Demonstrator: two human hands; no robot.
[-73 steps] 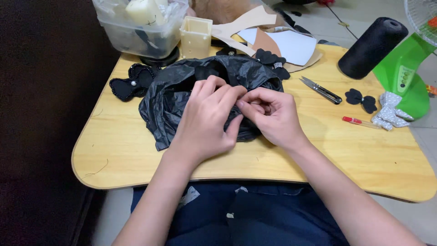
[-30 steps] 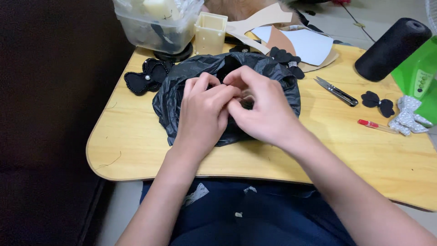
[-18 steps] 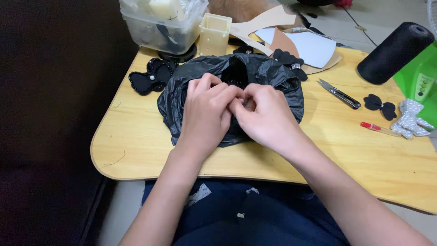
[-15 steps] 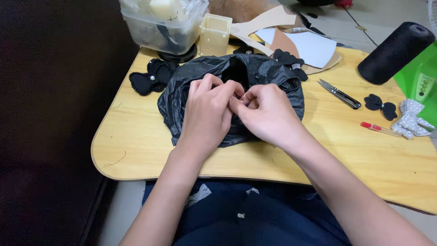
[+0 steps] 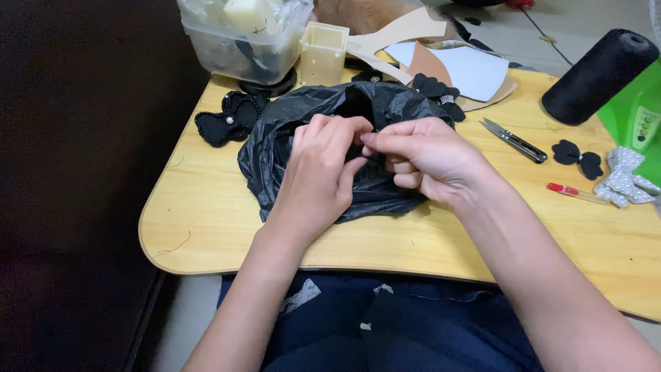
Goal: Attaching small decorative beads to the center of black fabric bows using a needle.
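Both hands are meeting over a crumpled black plastic bag (image 5: 323, 131) lying mid-table: the left hand (image 5: 318, 172) and right hand (image 5: 427, 158) are pinching something small between their fingertips, too hidden to identify. Thread snips (image 5: 513, 139), a black fabric bow (image 5: 577, 155) and a black thread cone (image 5: 599, 76) are lying on the wooden table (image 5: 206, 213) to the right

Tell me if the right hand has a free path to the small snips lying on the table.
Probably yes. The right hand is busy over the black plastic bag, but the snips lie just beyond it on bare wooden table, with nothing between them.
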